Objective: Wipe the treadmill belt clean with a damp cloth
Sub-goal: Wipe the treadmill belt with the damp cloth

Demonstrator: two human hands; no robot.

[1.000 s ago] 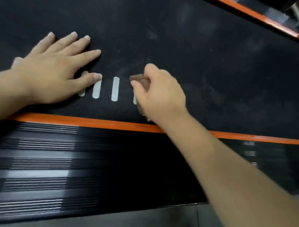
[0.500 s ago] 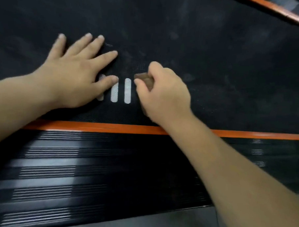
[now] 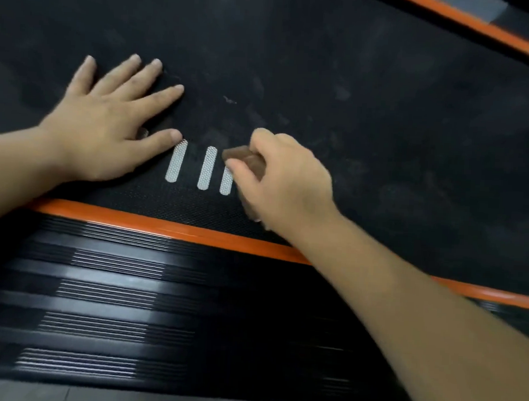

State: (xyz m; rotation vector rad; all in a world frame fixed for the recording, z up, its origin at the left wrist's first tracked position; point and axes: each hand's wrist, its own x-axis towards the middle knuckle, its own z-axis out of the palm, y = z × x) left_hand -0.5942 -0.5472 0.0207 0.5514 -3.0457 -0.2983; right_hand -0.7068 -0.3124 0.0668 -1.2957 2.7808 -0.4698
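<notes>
L hand point(image 3: 109, 127) flat on belt point(image 3: 381, 129); R hand point(image 3: 283, 183) grips brown cloth point(image 3: 247, 160) by white stripes point(image 3: 207, 172).

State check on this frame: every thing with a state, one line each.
belt: dusty, pale smudges across it
left hand: flat on the belt, fingers spread, holding nothing
cloth: brown, bunched in the right hand
right hand: grips the cloth against the belt
white stripes: three showing, rightmost partly covered by the right hand
</notes>
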